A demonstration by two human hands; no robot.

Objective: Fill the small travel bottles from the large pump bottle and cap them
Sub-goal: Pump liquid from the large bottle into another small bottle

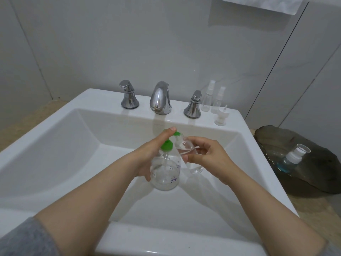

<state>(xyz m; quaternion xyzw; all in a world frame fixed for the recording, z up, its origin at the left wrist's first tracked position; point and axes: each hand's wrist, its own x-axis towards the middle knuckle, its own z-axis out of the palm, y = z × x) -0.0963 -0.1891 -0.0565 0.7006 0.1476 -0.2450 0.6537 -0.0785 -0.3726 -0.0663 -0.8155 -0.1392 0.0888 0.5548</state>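
So I've got the pump bottle (165, 174) over the sink (103, 97) basin, left hand (147, 157) wrapped around it with my thumb up on the green pump head (167, 145). My right hand (206, 156) is pinching a small clear travel bottle (186, 146), tilted with its mouth right at the nozzle. Two capped spray bottles (207, 100) and a loose spray cap (221, 117) sit on the sink's back right corner.

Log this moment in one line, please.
left hand: grips green-topped clear pump bottle | right hand: holds small clear travel bottle at spout
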